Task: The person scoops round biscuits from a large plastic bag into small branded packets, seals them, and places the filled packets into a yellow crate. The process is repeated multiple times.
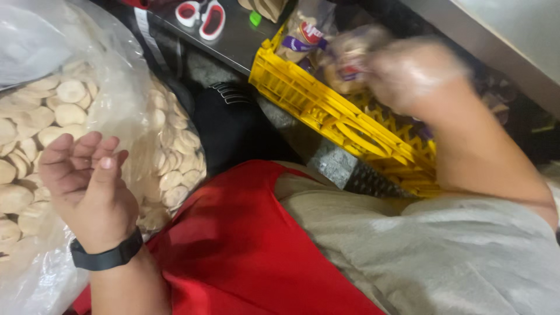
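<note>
Curling loosely, palm up, the left hand (87,181) rests against a big clear plastic bag (125,76) packed with pale round biscuits (70,93), fingers half-bent and gripping nothing; a black band (108,255) circles the wrist. Across the way, the right hand (411,70) is a blur over the yellow plastic crate (326,114), pressed up to a small filled packet (347,58) — whether those fingers actually clasp it, I cannot tell. More packets sit in the crate behind. Between the arms lie a red apron (239,245) and grey cloth (420,251). Up top, red-handled scissors (204,16) lie on a dark surface.
</note>
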